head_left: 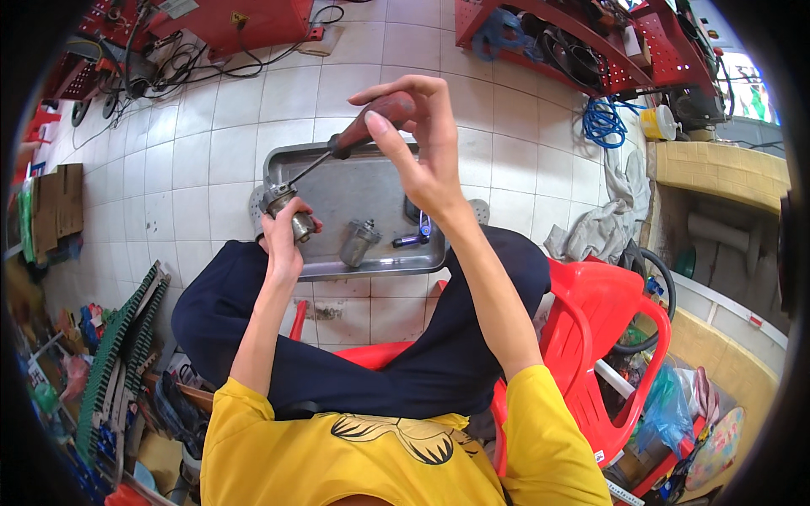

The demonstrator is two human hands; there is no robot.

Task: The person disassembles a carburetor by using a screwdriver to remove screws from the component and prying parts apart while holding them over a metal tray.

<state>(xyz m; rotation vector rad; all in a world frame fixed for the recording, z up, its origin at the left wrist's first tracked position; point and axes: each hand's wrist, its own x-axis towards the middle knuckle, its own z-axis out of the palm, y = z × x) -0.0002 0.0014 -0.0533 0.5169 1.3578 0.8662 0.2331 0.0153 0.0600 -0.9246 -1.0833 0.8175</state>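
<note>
My left hand (285, 228) grips a small cylindrical metal part (278, 199) over the left side of a grey metal tray (329, 271). In my right hand (426, 160) is a screwdriver (378, 121) with a worn red handle, held loosely between thumb and fingers. Its shaft slants down to the left, and the tip meets the upper end of the metal part; whether it sits in a screw is too small to tell. A second cylindrical metal part (360, 243) lies in the tray. Beside it is a small blue and purple object (412, 238); a dark thing next to it is partly hidden by my right wrist.
Red plastic chairs (591, 337) stand at my right, near a grey cloth (603, 211) on the tiled floor. Red machinery (245, 25) with black cables is at the far left, a red rack (582, 42) at the far right. Green strips (118, 363) and clutter lie lower left.
</note>
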